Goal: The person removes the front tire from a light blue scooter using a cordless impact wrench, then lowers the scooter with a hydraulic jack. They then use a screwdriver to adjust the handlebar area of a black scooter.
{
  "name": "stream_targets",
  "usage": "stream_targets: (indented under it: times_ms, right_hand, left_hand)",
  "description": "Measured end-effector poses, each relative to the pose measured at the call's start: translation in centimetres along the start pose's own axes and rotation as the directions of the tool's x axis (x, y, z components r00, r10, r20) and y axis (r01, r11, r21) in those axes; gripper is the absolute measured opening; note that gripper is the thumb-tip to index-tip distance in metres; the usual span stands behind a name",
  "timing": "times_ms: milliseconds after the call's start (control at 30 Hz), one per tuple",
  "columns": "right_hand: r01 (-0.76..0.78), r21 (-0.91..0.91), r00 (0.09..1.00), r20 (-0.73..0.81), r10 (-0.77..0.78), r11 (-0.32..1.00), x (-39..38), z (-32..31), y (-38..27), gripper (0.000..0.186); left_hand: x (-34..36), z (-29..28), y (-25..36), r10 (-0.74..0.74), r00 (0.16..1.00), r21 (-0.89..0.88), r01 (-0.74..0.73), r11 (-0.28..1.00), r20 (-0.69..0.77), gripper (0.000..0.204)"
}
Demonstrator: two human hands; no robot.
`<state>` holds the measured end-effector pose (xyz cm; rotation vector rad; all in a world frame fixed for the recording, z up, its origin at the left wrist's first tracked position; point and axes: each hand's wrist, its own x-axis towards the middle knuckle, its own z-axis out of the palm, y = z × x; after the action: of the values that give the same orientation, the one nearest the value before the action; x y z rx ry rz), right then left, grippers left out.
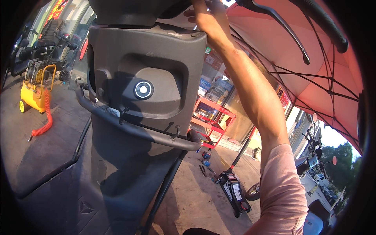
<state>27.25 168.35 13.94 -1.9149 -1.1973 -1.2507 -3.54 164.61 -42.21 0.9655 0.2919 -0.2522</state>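
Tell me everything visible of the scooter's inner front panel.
The inner front panel is dark grey, matte and plastic-looking, with rounded corners and a shallow recess. A round, knob-like control with a pale centre and dark ring sits in that recess. The panel stands upright, partly in shadow. A black tubular bar with small hooks curves across its lower front. The right hand is near its upper right corner; contact is unclear.
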Motion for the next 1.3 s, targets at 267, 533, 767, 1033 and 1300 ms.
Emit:
stream_targets:
  times_ms: [267, 533, 767, 1033, 1300]
  right_hand:
    - [0.022, 0.03, 0.99, 0.14, -0.026, 0.999, 0.3, -0.8, -0.2, 0.041]
    - [-0.198, 0.342, 0.976, 0.157, 0.152, 0.919, -0.3, -0.4, -3.4, 0.078]
    - [-0.366, 0.344, 0.928, 0.203, 0.312, 0.865, 0.0, 0.1, -3.6, 0.091]
    - [0.01, 0.163, 0.985, 0.169, -0.038, 0.987, -0.9, -0.3, -3.2, 0.036]
    - [-0.388, 0.043, 0.787, 0.535, 0.307, 0.921, -11.6, -13.5, -2.6, 0.066]
  left_hand:
    - [1.3, 1.1, -0.9, -0.032, 0.996, 0.011, 0.031, 0.999, 0.088, 0.032]
    - [2.5, 1.3, -2.4, -0.055, 0.991, 0.018, 0.053, 0.998, 0.124, 0.028]
    - [2.3, 3.4, -2.7, -0.058, 0.997, -0.085, 0.062, 0.994, 0.043, 0.026]
    - [-5.0, 9.9, 6.5, -0.192, 0.97, -0.091, 0.18, 0.979, -0.151, 0.023]
    - [-12.8, 21.1, 39.7, 0.402, 0.877, -0.519, -0.48, 0.707, -0.263, 0.032]
